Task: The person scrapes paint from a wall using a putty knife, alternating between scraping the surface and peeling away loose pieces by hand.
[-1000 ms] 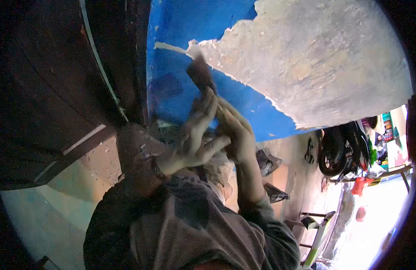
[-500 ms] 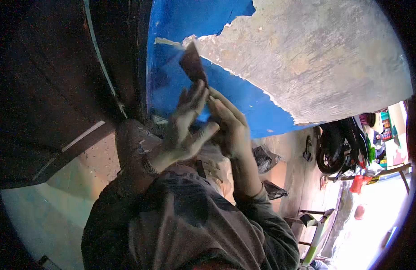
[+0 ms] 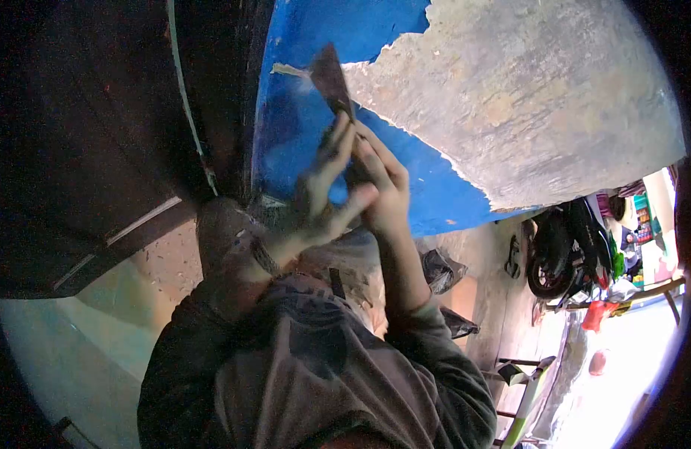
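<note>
A scraper (image 3: pixel 332 81) with a flat, dark, wide blade points up at the wall, its blade beside the ragged paint edge. My right hand (image 3: pixel 386 187) is wrapped round its handle, which is mostly hidden by the fingers. The fingers of my left hand (image 3: pixel 319 191) press against the scraper just below the blade, while the thumb sticks out toward my right hand. Blue paint (image 3: pixel 427 176) covers part of the wall, and a large bare grey patch (image 3: pixel 540 97) shows beyond the torn edge. A thin pale strip of peeling paint (image 3: pixel 289 69) lies left of the blade.
A dark panel (image 3: pixel 121 112) stands close on the left. To the right, black plastic bags (image 3: pixel 442 271) lie on the floor, with a motorcycle (image 3: pixel 558 251) farther off. A ladder-like frame (image 3: pixel 529 396) and a red item (image 3: pixel 600 314) are near the bright opening.
The scraper and both hands have moved up, and the blade tip now sits higher along the paint edge. The view has shifted slightly. Both hands stay on the scraper.
</note>
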### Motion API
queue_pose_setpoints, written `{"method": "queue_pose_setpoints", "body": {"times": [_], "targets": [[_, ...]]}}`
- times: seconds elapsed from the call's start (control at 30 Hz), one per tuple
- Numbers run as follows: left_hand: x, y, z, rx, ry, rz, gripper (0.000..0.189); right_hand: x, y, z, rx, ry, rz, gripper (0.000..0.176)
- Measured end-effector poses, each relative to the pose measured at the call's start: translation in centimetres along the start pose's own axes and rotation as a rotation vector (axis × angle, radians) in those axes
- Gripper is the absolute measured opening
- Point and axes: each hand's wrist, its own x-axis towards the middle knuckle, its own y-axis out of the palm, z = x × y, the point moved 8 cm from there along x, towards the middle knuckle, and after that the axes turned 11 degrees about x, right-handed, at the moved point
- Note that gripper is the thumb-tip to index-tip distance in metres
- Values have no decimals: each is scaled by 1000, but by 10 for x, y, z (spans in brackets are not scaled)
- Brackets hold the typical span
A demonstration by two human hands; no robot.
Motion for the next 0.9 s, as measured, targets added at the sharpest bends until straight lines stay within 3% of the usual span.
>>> {"method": "queue_pose_setpoints", "body": {"times": [0.03,0.07,0.13,0.2,0.3,0.4,0.47,0.5,0.57,0.63,0.7,0.83,0.9], "targets": [[4,-2,15,-101,35,-86,67,2,6,-3,-29,83,-39,38],[4,-4,22,-94,56,-98,67,-2,18,12,-120,-2,-15,38],[-5,-4,2,4,103,78,67,-17,7,16,-137,97,-62,39],[-7,5,-21,29,160,178,67,-34,-8,33,29,71,-44,40],[-8,15,-17,47,111,208,68,-10,-8,9,41,105,-74,41],[3,-5,20,-134,-21,3,69,0,11,-1,-106,58,-11,39],[-6,-1,6,-115,49,151,71,-14,5,15,-164,87,-66,39],[-5,2,-6,-54,69,224,72,-25,-2,22,-35,113,-89,38],[2,4,-13,64,86,204,72,-20,-5,20,170,59,-57,39],[-3,6,-5,105,28,208,72,-13,-8,-1,112,81,-75,40],[0,3,22,-50,46,130,72,-7,8,-3,38,97,-55,41],[-11,9,-7,61,87,233,66,-29,-1,16,110,128,-78,40],[-5,2,3,-19,-2,146,66,-3,6,3,31,67,-42,40]]}}
